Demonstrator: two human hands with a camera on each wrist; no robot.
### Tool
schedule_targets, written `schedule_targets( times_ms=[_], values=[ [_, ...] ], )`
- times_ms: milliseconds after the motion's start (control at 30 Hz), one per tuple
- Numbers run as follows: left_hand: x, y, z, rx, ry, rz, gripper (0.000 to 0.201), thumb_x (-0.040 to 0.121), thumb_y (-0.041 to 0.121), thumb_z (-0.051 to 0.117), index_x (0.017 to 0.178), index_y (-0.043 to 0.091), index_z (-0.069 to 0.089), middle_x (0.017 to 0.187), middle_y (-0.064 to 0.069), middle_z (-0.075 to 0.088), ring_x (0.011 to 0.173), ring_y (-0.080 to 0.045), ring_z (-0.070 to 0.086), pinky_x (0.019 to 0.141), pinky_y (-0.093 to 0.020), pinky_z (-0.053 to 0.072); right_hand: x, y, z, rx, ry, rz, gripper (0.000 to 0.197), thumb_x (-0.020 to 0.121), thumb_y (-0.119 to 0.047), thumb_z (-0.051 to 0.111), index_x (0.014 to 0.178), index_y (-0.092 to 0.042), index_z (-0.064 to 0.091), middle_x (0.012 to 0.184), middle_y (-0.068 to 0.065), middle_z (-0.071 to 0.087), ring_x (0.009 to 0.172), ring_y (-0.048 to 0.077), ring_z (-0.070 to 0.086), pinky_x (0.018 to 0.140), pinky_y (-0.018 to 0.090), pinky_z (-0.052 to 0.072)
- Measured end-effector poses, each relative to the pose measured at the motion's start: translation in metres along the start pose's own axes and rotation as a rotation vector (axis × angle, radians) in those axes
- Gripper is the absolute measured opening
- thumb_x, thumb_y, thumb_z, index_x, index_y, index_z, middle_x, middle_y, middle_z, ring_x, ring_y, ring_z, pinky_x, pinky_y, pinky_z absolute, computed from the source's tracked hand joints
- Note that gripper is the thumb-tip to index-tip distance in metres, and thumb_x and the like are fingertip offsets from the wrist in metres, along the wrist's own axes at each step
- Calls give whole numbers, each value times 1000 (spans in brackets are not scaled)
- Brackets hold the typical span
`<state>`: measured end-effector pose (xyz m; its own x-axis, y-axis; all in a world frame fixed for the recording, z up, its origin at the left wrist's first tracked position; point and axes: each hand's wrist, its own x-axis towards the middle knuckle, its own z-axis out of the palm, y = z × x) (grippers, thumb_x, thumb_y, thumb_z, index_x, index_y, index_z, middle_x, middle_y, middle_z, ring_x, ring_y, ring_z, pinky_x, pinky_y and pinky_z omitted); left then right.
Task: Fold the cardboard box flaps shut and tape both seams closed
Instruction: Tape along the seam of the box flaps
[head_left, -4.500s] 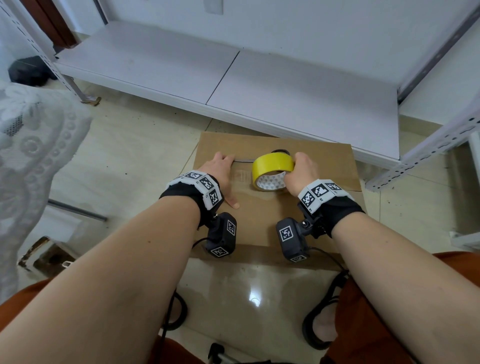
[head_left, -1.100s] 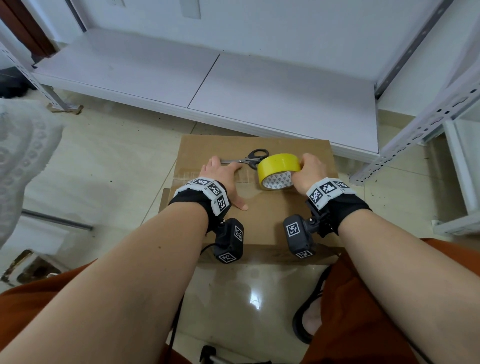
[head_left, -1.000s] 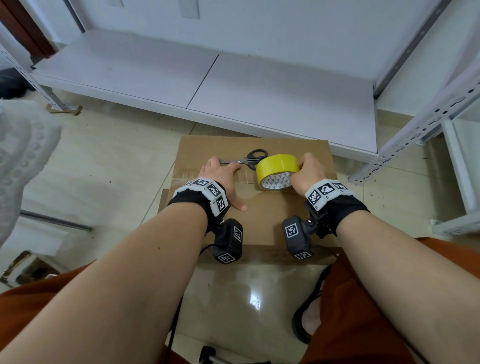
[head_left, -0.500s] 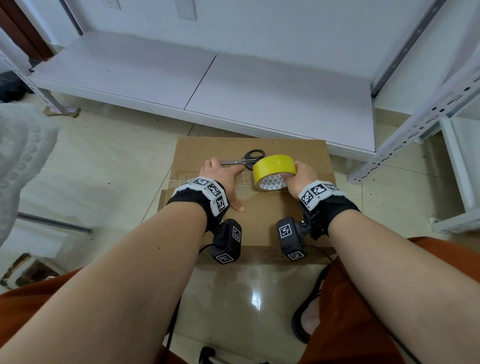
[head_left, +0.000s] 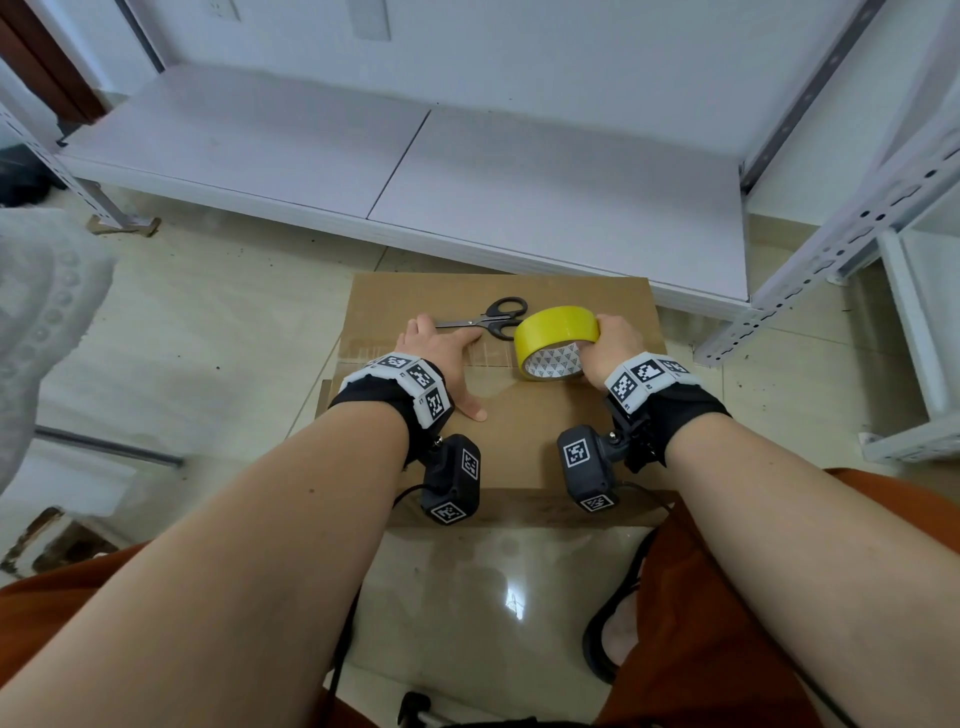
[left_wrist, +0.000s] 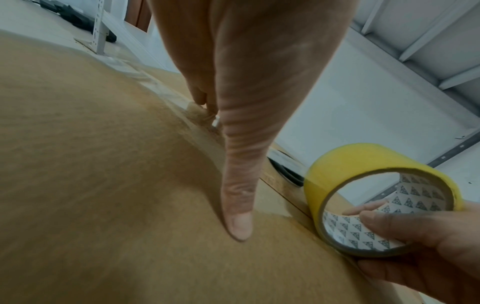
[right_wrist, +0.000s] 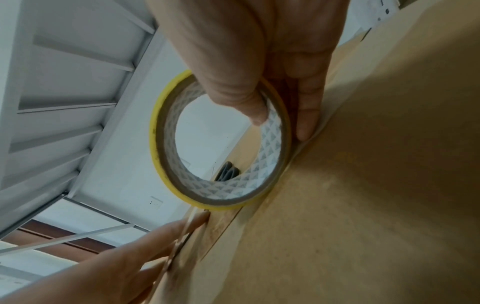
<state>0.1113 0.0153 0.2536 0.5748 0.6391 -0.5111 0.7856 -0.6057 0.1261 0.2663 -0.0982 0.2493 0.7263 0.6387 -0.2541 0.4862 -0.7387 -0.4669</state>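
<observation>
The brown cardboard box (head_left: 524, 436) lies on the floor with its flaps folded flat. A strip of clear tape runs along its seam from the left edge. My left hand (head_left: 441, 349) rests flat on that strip, fingers straight and thumb (left_wrist: 239, 216) spread on the cardboard. My right hand (head_left: 614, 343) grips the yellow tape roll (head_left: 556, 338), which stands on edge on the seam just right of the left hand. Its thumb (right_wrist: 249, 102) is hooked inside the patterned core. The roll (left_wrist: 363, 164) touches the box (left_wrist: 103, 185).
Black-handled scissors (head_left: 491, 318) lie on the far flap just behind the roll. A low white shelf board (head_left: 415, 156) runs behind the box, and a perforated metal rack post (head_left: 831, 244) stands at the right. My knees and a sandalled foot (head_left: 618, 634) are close in front.
Since 4.5 s ago both hands have moved right along the seam, with more tape laid behind the roll and the scissors now uncovered. Over the last second little has shifted.
</observation>
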Motion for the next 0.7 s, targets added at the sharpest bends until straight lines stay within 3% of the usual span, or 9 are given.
schedule_targets(
  times_ms=[167, 367, 567, 633, 700],
  values=[
    [0, 1, -1, -2, -6, -6, 116, 52, 54, 86, 147, 43, 22, 143, -13, 21, 136, -33, 24, 110, -44, 30, -1, -1, 0, -11, 5, 6, 22, 89, -1, 50, 109, -1, 61, 112, 19, 64, 105, 35, 59, 79, 32, 42],
    [0, 2, -3, 2, -20, -18, 116, 53, 54, 86, 147, 44, 20, 142, -12, 22, 135, -33, 26, 109, -44, 30, -6, 2, -7, -19, 32, 33, 21, 88, -3, 52, 107, -4, 62, 110, 17, 65, 103, 35, 60, 70, 27, 37],
    [1, 5, -1, 43, -9, -28, 115, 52, 56, 86, 147, 43, 21, 140, -12, 26, 133, -33, 27, 110, -44, 28, -7, 7, -12, -45, 23, 26, 22, 91, -3, 47, 108, -6, 59, 112, 16, 63, 103, 35, 58, 69, 28, 36],
    [-3, 11, -2, 118, 3, -58, 114, 49, 60, 85, 144, 43, 25, 139, -12, 26, 131, -35, 27, 111, -46, 27, -6, 9, -11, -25, 0, 42, 19, 93, -9, 50, 108, -7, 60, 110, 15, 63, 103, 35, 58, 70, 27, 34],
    [-5, 18, -1, 221, 55, -41, 104, 48, 61, 84, 138, 38, 37, 142, -13, 23, 130, -37, 26, 109, -48, 27, -5, 14, -10, -3, -27, 55, 12, 92, -19, 55, 96, -9, 62, 97, 16, 61, 91, 33, 57, 67, 26, 32]
  ],
)
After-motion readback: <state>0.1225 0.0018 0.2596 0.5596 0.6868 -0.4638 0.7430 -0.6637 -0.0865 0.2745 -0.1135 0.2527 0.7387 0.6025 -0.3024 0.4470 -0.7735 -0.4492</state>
